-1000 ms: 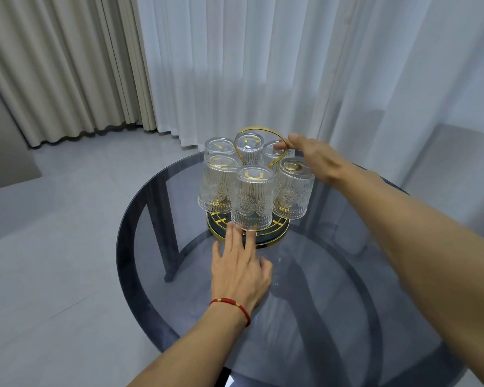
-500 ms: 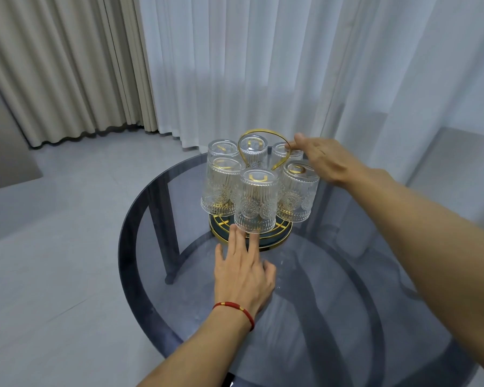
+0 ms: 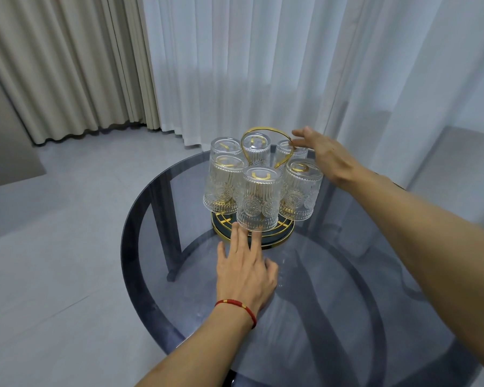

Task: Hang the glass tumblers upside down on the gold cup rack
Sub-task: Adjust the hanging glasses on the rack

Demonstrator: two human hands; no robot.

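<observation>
Gold wire cup rack w/ six clear embossed glass tumblers inverted, on round smoked-glass table. Left hand flat, fingertips at rack base; right hand released, fingers touching handle loop.

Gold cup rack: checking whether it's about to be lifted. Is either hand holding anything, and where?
Nothing is gripped. The right hand lies open beside the gold wire loop handle; the left hand's straight fingers touch the round rack base.

A round smoked-glass table stands before sheer white curtains and beige drapes.

Head-height view, angled down, near table
</observation>
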